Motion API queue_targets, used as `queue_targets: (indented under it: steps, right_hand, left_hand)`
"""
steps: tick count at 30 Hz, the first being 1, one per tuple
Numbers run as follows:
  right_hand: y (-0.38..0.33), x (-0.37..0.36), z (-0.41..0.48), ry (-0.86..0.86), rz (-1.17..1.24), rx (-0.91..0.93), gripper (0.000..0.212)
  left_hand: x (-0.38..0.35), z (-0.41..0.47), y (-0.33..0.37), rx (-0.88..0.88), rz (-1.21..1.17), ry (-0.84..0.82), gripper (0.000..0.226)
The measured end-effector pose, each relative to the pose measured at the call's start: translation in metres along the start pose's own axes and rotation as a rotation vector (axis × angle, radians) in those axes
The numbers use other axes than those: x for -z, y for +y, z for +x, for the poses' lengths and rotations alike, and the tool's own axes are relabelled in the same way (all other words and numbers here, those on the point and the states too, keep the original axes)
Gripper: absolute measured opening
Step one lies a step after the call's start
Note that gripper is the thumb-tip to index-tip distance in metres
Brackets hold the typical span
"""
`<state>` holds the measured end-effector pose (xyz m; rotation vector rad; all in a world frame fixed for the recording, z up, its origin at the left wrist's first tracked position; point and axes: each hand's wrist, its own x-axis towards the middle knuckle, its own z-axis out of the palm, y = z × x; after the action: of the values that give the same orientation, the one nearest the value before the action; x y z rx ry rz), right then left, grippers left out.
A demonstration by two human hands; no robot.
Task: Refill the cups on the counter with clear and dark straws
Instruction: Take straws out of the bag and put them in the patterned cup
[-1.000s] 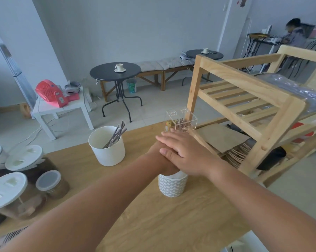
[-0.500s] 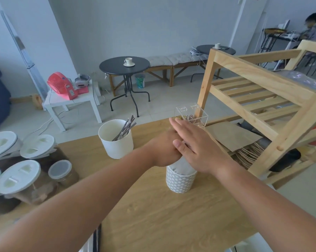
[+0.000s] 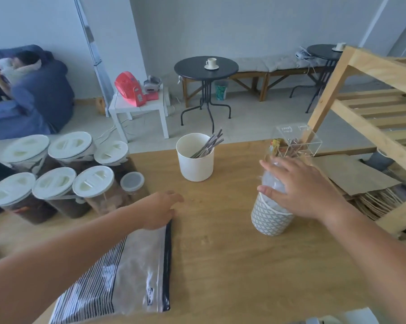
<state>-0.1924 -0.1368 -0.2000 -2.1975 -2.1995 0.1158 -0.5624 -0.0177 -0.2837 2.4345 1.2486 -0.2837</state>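
A grey patterned cup (image 3: 268,219) stands on the wooden counter (image 3: 232,265) at the right, packed with clear straws (image 3: 273,183) that stick up out of it. My right hand (image 3: 302,188) rests flat on the side and top of that straw bundle, fingers spread. A plain white cup (image 3: 195,160) farther back holds a few dark straws (image 3: 207,145) leaning right. My left hand (image 3: 158,211) lies at the top edge of a flat plastic zip bag (image 3: 124,274) with a striped end, fingers loosely curled and touching it.
Several white-lidded jars (image 3: 57,178) crowd the counter's left side. A clear acrylic box (image 3: 297,142) sits behind the patterned cup. A wooden shelf rack (image 3: 372,108) stands at the right with brown paper bags (image 3: 351,176) under it. A person sits far left on the floor.
My left hand left the patterned cup and moved left and down to the zip bag. The right hand stayed on the clear straws. The view swung left.
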Motion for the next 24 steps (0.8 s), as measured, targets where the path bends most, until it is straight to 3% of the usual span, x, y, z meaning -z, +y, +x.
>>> queue_targets:
  steps: [3, 6, 10, 13, 16, 20, 24]
  right_hand:
    - [-0.007, 0.007, 0.001, 0.021, 0.002, -0.005, 0.095]
    - [-0.024, 0.016, 0.003, 0.223, -0.015, 0.015, 0.098]
    - [-0.071, 0.007, -0.002, 0.552, -0.063, 0.212, 0.073]
    - [-0.114, -0.013, -0.008, 0.611, 0.036, 0.353, 0.051]
    - [-0.148, -0.046, -0.017, 0.425, 0.198, 0.413, 0.041]
    - [-0.173, -0.096, -0.031, -0.038, 0.449, 0.235, 0.047]
    - [-0.178, -0.131, -0.035, -0.333, 0.690, -0.098, 0.110]
  left_hand:
    - [-0.021, -0.013, -0.026, 0.038, 0.123, -0.124, 0.059]
    - [-0.035, -0.017, -0.038, -0.001, 0.184, -0.156, 0.073]
    - [-0.039, -0.016, -0.042, 0.015, 0.164, -0.041, 0.066]
    - [-0.038, -0.015, -0.040, 0.072, 0.155, -0.023, 0.054]
    - [-0.037, -0.014, -0.037, 0.096, 0.173, -0.021, 0.045]
    - [-0.031, -0.014, -0.030, 0.152, 0.058, -0.004, 0.033]
    - [-0.016, -0.011, -0.021, 0.115, -0.226, 0.043, 0.014]
